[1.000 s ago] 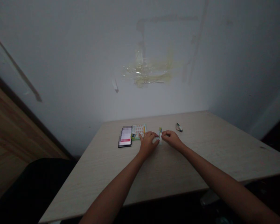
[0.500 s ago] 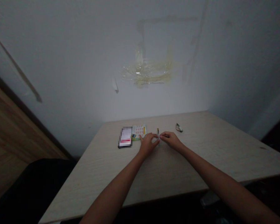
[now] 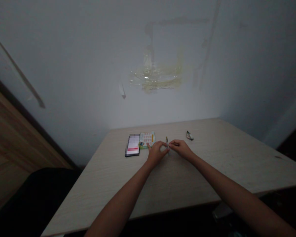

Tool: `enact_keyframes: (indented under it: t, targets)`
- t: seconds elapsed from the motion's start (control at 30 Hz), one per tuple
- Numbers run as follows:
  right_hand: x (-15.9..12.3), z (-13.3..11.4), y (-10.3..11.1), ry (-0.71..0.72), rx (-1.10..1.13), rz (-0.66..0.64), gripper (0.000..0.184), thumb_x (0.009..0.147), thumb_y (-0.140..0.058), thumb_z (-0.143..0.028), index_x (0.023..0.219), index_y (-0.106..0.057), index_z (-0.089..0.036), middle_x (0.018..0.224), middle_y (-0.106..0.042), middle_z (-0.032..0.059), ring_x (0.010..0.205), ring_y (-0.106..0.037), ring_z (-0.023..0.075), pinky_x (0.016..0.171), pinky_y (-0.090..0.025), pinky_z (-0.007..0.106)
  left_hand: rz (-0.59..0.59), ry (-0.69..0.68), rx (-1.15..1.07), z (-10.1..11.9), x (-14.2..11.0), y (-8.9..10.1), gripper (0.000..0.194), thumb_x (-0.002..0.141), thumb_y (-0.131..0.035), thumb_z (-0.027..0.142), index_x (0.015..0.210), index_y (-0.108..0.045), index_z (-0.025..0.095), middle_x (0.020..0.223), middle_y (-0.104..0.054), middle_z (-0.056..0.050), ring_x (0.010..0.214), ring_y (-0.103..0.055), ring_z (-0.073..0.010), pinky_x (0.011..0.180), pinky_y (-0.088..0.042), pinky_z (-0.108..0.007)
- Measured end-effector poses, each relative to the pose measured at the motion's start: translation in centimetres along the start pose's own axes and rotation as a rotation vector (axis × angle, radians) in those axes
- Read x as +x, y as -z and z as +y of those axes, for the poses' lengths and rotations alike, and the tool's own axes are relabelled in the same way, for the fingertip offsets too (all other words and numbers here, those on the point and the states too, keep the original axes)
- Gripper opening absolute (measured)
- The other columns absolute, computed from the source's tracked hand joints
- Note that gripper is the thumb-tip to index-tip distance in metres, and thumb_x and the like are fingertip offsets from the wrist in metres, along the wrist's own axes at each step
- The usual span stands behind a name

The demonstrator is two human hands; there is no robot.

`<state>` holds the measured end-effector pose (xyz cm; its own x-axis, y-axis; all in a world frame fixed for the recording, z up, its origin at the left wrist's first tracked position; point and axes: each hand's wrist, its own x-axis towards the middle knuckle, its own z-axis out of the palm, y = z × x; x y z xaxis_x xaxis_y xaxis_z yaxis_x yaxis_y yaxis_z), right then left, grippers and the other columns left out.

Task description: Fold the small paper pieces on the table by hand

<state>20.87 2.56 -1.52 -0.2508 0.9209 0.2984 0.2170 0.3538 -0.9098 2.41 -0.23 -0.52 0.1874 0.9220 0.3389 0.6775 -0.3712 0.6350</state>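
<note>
Both my hands meet at the far middle of a pale wooden table (image 3: 177,184). My left hand (image 3: 156,152) and my right hand (image 3: 181,147) each pinch a small thin strip with a yellow-green top (image 3: 167,143), held upright on edge between them. The fingers of both hands are curled closed around it. Just left of my left hand lies a colourful printed card (image 3: 146,139), and beside that a dark phone (image 3: 132,145) with its screen lit.
A small crumpled wrapper (image 3: 189,135) lies on the table to the right of my hands. The table stands against a white wall with old tape residue (image 3: 155,77). A dark chair back (image 3: 37,194) is at the lower left, next to a wooden panel.
The small piece between my fingers has turned from its broad white face to a thin edge. My hands have drawn slightly closer together; everything else is still.
</note>
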Motion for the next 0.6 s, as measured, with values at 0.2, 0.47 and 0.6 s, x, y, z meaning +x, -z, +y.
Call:
enact_keyframes:
  t: [0.2,0.47,0.6]
  targets:
    - [0.01,0.1,-0.12,0.002,0.019,0.008,0.032,0.074,-0.069,-0.046,0.084,-0.072,-0.016,0.085,-0.075,0.0087,0.082,-0.069,0.0227,0.082,-0.051,0.036,0.001,0.022,-0.031,0.31,0.03,0.24,0.015,0.084,-0.066,0.035,0.097,-0.069,0.028,0.114,-0.072,-0.001,0.121,-0.057,-0.0258,0.113,0.009,-0.068]
    - [-0.02,0.04,0.01,0.03,-0.025,0.024,0.028,0.075,-0.068,-0.042,0.084,-0.073,-0.016,0.086,-0.075,0.0088,0.083,-0.069,0.0229,0.082,-0.052,0.036,0.012,0.048,-0.044,0.4,0.09,0.45,0.016,0.084,-0.064,0.037,0.096,-0.066,0.027,0.111,-0.073,0.001,0.118,-0.059,-0.0247,0.113,0.009,-0.067]
    - [-0.06,0.12,0.04,0.019,-0.052,0.047,0.026,0.075,-0.066,-0.039,0.085,-0.074,-0.016,0.087,-0.076,0.0094,0.083,-0.07,0.0233,0.082,-0.052,0.037,0.024,0.062,-0.073,0.42,0.13,0.45,0.016,0.083,-0.064,0.034,0.097,-0.063,0.026,0.11,-0.073,0.001,0.115,-0.061,-0.0232,0.114,0.009,-0.066]
